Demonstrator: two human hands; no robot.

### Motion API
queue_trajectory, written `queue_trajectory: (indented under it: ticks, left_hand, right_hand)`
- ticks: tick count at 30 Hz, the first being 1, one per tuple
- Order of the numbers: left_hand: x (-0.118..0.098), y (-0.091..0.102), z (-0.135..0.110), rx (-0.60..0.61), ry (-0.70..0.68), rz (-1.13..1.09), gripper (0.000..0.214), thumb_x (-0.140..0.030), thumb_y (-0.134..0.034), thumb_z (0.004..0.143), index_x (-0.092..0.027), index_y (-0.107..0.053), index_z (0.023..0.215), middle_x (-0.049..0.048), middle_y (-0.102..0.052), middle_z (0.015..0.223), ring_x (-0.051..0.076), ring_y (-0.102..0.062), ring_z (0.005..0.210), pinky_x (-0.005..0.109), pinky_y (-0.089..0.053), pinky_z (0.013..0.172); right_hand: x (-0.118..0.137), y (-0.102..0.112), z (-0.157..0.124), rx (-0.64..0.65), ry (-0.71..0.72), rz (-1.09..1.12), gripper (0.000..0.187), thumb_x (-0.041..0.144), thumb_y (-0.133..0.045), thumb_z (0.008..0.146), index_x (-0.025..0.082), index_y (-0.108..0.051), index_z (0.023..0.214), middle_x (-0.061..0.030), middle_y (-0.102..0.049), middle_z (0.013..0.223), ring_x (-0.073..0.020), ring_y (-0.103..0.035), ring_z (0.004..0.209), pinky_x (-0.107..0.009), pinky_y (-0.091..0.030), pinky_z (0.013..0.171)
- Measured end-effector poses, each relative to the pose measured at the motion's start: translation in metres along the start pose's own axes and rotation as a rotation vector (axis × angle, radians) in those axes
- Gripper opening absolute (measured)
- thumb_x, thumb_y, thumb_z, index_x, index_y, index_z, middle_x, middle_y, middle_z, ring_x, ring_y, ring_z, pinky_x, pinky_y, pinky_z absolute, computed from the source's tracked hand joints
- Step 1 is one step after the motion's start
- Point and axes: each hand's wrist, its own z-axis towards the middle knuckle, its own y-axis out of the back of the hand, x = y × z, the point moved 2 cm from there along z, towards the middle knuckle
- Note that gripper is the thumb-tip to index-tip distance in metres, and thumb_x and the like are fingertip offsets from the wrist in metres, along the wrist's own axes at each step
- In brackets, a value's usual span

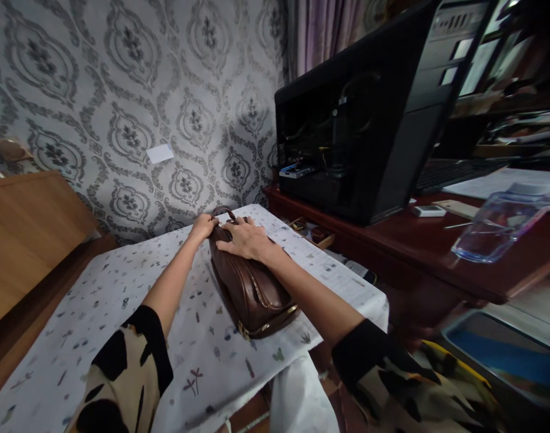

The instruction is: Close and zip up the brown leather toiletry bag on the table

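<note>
Only the head view here, so we're looking down along both arms at a table covered with a white patterned cloth (121,288). A brown bag (252,282) is lying on that cloth near the middle of the table, tipped on its side, with its gold zipper (275,322) facing toward us and its handle (223,210) pointing at the far wall.

The left hand (204,227) is curling its fingers around the far end of the bag, right beside the handle, so it's gripping the bag. The right hand (246,239) is lying flat on top of the bag with the fingers spread out, palm pressing on the leather and not closing around anything. The two hands are sitting just beside each other, nearly touching.

Off to the right, a dark red desk (437,252) is standing next to the table, and a black computer case (369,120) is sitting on it with its side open. A clear plastic container (500,225) is resting on the same desk, well apart from the bag. To the left we're seeing a wooden board (26,228) against the patterned wallpaper (121,78).
</note>
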Motion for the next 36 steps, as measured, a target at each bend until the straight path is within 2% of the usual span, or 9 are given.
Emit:
queue_trajectory:
  ticks: [5,9,14,17,21,24,28,31,36]
  left_hand:
    - [-0.01,0.006,-0.004,-0.086,-0.005,0.244,0.021,-0.034,-0.065,0.085,-0.022,-0.067,0.069,0.0067,-0.073,0.081,0.028,-0.068,0.103,0.03,-0.047,0.078]
    - [-0.019,0.005,-0.017,-0.129,-0.008,0.352,0.022,-0.035,-0.059,0.092,-0.021,-0.072,0.082,0.0128,-0.076,0.101,0.031,-0.066,0.109,0.033,-0.046,0.082]
    - [-0.026,0.005,-0.036,-0.171,-0.041,0.409,0.026,-0.038,-0.051,0.098,-0.025,-0.073,0.102,0.014,-0.074,0.111,0.033,-0.065,0.111,0.036,-0.045,0.084]
    - [-0.03,0.007,-0.04,-0.17,-0.095,0.389,0.025,-0.037,-0.05,0.098,-0.025,-0.072,0.101,0.013,-0.074,0.11,0.032,-0.064,0.111,0.035,-0.045,0.084]
    - [-0.039,0.007,-0.031,-0.066,-0.131,0.307,0.015,-0.027,-0.057,0.092,-0.022,-0.071,0.091,0.0083,-0.074,0.098,0.027,-0.066,0.099,0.031,-0.045,0.08]
    - [-0.051,0.001,-0.019,-0.004,-0.142,0.263,0.013,-0.025,-0.061,0.088,-0.02,-0.071,0.095,0.0039,-0.073,0.09,0.021,-0.065,0.085,0.027,-0.045,0.073]
    - [-0.063,-0.014,-0.005,0.057,-0.132,0.216,0.014,-0.024,-0.066,0.083,-0.019,-0.072,0.095,0.0009,-0.072,0.084,0.017,-0.064,0.077,0.024,-0.045,0.067]
    - [-0.063,-0.022,0.004,0.061,-0.09,0.207,0.01,-0.025,-0.068,0.081,-0.018,-0.073,0.087,0.0012,-0.071,0.077,0.017,-0.064,0.075,0.024,-0.046,0.065]
    - [-0.059,-0.024,0.008,-0.004,-0.035,0.205,0.011,-0.028,-0.071,0.08,-0.018,-0.073,0.085,0.0042,-0.073,0.079,0.02,-0.067,0.08,0.026,-0.048,0.07]
  right_hand:
    - [0.0,-0.001,-0.001,-0.016,-0.001,-0.001,0.062,0.062,-0.054,0.095,0.031,-0.055,0.148,-0.0136,-0.053,0.148,-0.0411,-0.044,0.139,-0.058,-0.05,0.101]
    - [0.0,-0.003,-0.001,-0.03,0.005,-0.008,0.061,0.062,-0.05,0.096,0.031,-0.055,0.148,-0.014,-0.052,0.15,-0.0414,-0.044,0.14,-0.06,-0.05,0.101]
    - [-0.001,-0.005,0.0,-0.04,0.012,-0.015,0.063,0.064,-0.049,0.096,0.03,-0.055,0.148,-0.0155,-0.049,0.153,-0.0435,-0.042,0.141,-0.063,-0.049,0.1]
    - [-0.001,-0.005,0.0,-0.045,0.014,-0.017,0.063,0.064,-0.049,0.096,0.029,-0.054,0.149,-0.0158,-0.049,0.152,-0.0433,-0.042,0.141,-0.063,-0.05,0.1]
    - [0.0,-0.004,0.0,-0.027,0.005,-0.019,0.064,0.062,-0.049,0.097,0.027,-0.052,0.15,-0.017,-0.049,0.153,-0.043,-0.042,0.142,-0.062,-0.048,0.103]
    - [0.001,-0.004,0.0,-0.015,-0.001,-0.019,0.067,0.061,-0.049,0.097,0.025,-0.048,0.153,-0.0171,-0.044,0.158,-0.0437,-0.039,0.145,-0.063,-0.045,0.106]
    - [0.002,-0.005,-0.004,-0.007,-0.004,-0.032,0.067,0.059,-0.044,0.1,0.022,-0.046,0.155,-0.0176,-0.036,0.165,-0.0441,-0.033,0.149,-0.066,-0.039,0.112]
    - [0.002,-0.005,-0.009,-0.025,0.001,-0.046,0.066,0.058,-0.044,0.101,0.02,-0.047,0.154,-0.0185,-0.034,0.166,-0.0422,-0.032,0.151,-0.064,-0.036,0.115]
    - [0.002,-0.005,-0.014,-0.037,0.014,-0.049,0.063,0.057,-0.043,0.102,0.019,-0.051,0.151,-0.019,-0.041,0.161,-0.0408,-0.034,0.149,-0.062,-0.037,0.114]
